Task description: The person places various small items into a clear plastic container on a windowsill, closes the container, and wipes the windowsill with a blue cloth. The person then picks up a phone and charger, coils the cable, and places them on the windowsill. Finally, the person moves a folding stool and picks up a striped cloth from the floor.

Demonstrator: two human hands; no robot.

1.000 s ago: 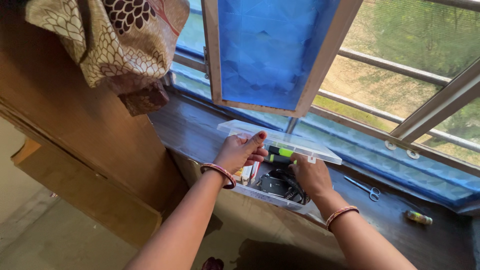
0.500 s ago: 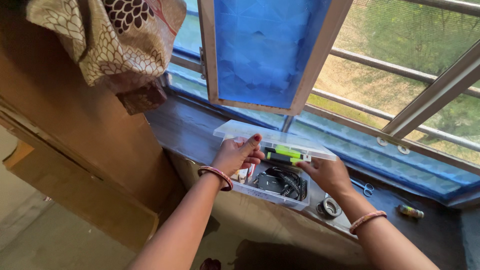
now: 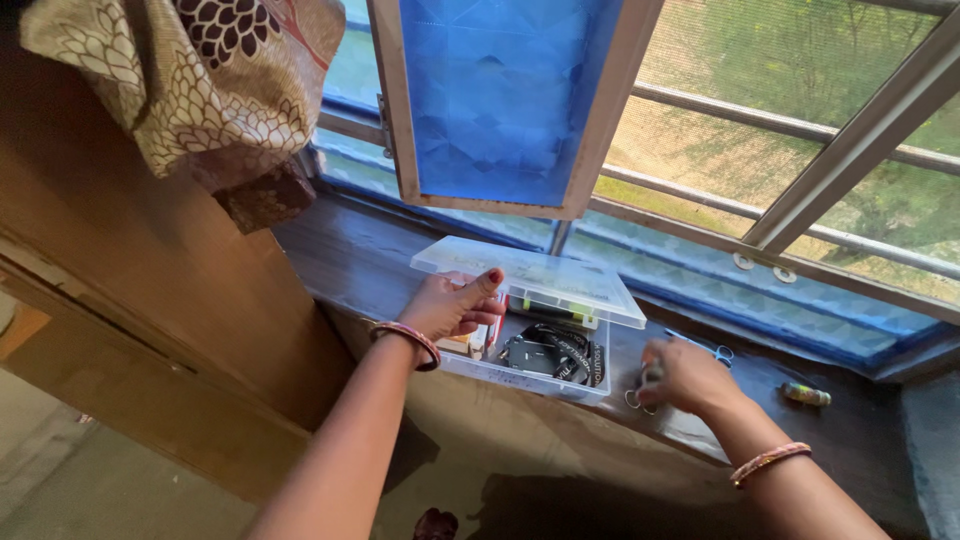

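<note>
One clear plastic box (image 3: 540,372) sits at the front edge of the windowsill (image 3: 360,262), lid (image 3: 530,277) propped half-open by the left hand (image 3: 450,307). Inside: black strap, green markers. The right hand (image 3: 685,375) grips a small metal ring (image 3: 640,398) just beside the box; not yet stowed.

- My right hand (image 3: 685,378) covers most of the small metal object (image 3: 640,398) on the sill; I can't tell what it is or whether my fingers grip it.
- The scissors (image 3: 708,349) show only partly past my hand.
- The box lid (image 3: 530,278) hides the back of the clear plastic box (image 3: 530,375); the green items under it are blurred.
- My left hand (image 3: 452,305) hides the box's left compartment.
- The small tube (image 3: 806,395) is too small to identify.
- The patterned cloth (image 3: 190,80) is cut off at the top edge.
</note>
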